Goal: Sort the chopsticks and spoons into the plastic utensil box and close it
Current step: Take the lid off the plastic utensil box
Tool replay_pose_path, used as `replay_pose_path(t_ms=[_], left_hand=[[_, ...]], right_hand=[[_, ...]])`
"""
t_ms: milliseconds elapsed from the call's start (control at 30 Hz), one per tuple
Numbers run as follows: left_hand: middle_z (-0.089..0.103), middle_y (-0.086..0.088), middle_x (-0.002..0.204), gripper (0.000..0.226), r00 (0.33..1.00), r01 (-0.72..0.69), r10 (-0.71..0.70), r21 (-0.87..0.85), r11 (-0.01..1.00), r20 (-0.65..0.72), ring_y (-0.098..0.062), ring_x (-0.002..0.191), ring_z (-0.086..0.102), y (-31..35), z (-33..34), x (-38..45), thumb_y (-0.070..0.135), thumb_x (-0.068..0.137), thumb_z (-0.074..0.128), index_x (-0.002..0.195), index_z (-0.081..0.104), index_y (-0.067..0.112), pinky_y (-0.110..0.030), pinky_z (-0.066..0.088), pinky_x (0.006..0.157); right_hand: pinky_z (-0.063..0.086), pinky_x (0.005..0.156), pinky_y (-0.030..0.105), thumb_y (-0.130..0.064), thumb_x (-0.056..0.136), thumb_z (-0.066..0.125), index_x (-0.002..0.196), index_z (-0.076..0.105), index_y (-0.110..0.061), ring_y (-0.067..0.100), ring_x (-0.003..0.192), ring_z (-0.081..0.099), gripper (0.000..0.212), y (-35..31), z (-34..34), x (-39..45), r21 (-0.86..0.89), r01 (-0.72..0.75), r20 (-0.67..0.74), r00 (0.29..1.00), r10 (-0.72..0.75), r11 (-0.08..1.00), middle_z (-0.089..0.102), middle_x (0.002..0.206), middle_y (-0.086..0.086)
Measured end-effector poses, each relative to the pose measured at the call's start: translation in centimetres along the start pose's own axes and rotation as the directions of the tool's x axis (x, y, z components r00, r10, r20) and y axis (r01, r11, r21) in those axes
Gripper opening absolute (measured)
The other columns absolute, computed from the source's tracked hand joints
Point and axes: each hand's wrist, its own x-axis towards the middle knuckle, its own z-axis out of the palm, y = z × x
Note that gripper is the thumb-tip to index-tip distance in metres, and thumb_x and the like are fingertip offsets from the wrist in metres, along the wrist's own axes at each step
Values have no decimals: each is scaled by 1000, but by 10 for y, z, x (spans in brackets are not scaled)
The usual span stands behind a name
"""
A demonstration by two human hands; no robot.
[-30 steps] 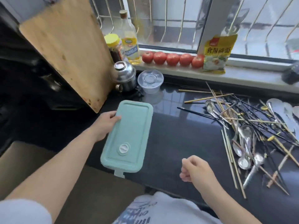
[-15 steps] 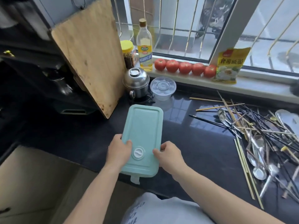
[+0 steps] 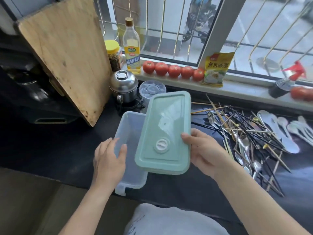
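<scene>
- Gripping the green lid (image 3: 163,133) by its right edge, the right hand (image 3: 204,150) held it lifted off the box, tilted.
- Left hand (image 3: 108,160) rested open-fingered on the clear plastic box (image 3: 131,126), which stood uncovered on the dark counter (image 3: 50,146).
- Chopsticks (image 3: 220,114) and spoons (image 3: 277,131) lay jumbled to the right, apart from the box.

A home kitchen, at a dark stone counter under a barred window.

A worn wooden cutting board (image 3: 64,60) leans by a lidded steel pot (image 3: 123,87); a tall bottle of cooking wine (image 3: 131,48), a yellow-capped jar (image 3: 113,55), a row of red tomatoes (image 3: 173,70) and a yellow food packet (image 3: 216,69) line the sill.
</scene>
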Motion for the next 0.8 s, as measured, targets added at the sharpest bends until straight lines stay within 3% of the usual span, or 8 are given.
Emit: replay_pose_path(t_ms=[100, 167, 300, 367, 433, 533, 633, 800], left_hand=[[59, 0, 137, 36, 979, -190, 198, 131, 973, -51, -21, 135, 41, -1, 14, -20, 38, 99, 54, 126, 67, 19, -44, 32, 115], [65, 5, 124, 41, 960, -273, 279, 216, 938, -2, -19, 124, 51, -1, 27, -37, 47, 96, 48, 118, 71, 21, -40, 35, 109], [71, 4, 115, 38, 957, -289, 254, 395, 872, 139, -24, 114, 60, -14, 47, -57, 46, 89, 65, 117, 73, 21, -48, 40, 108], [70, 5, 116, 32, 966, -257, 216, 414, 873, 144, -24, 115, 61, -18, 48, -64, 39, 90, 70, 117, 72, 23, -50, 38, 110], [70, 5, 115, 26, 971, -237, 218, 407, 882, 94, -24, 115, 61, -16, 47, -74, 30, 92, 69, 116, 73, 21, -50, 40, 109], [70, 2, 114, 22, 963, -246, 271, 392, 887, -10, -26, 111, 61, 1, 47, -90, 15, 91, 71, 113, 73, 16, -47, 46, 101], [68, 3, 116, 23, 954, -273, 300, 354, 895, -22, -23, 116, 57, 36, 65, -105, 13, 94, 65, 116, 71, 15, -39, 44, 99], [55, 1, 142, 37, 959, -244, 174, 338, 909, 224, -20, 135, 44, 62, 149, -134, 28, 102, 52, 137, 58, 20, -32, 32, 113]], right_hand=[[62, 81, 42, 2, 94, 56, 111, 57, -4, 27, 96, 73, 18, -29, -52, 0, 18, 248, -67, 967, -246, 969, 74, 114, 14], [58, 86, 41, 10, 88, 64, 109, 66, -12, 26, 101, 71, 31, -31, -94, 12, -315, 367, -103, 904, -416, 875, 75, 111, 9], [54, 80, 33, 15, 72, 69, 99, 72, -17, 31, 95, 70, 42, 20, -161, 38, -935, 350, 262, 784, -563, 52, 74, 101, 3], [58, 83, 37, 18, 66, 59, 97, 67, -11, 30, 107, 68, 43, 49, -188, 44, -801, 489, 595, 715, -366, -346, 69, 119, 6], [58, 86, 38, 6, 73, 51, 89, 61, -11, 28, 114, 63, 26, 61, -200, 49, -579, 611, 774, 620, -127, -540, 66, 123, 8], [53, 96, 36, -5, 75, 69, 89, 66, -12, 29, 114, 62, 16, 64, -194, 68, -406, 643, 813, 578, 64, -649, 67, 115, 7], [49, 104, 46, -5, 73, 70, 98, 69, -12, 37, 122, 59, 25, 79, -182, 83, -490, 554, 767, 641, -30, -673, 65, 124, 12], [45, 105, 43, 2, 78, 61, 135, 56, -9, 36, 124, 53, 58, 113, -196, 59, -782, 535, 618, 735, -279, -320, 56, 138, 15]])
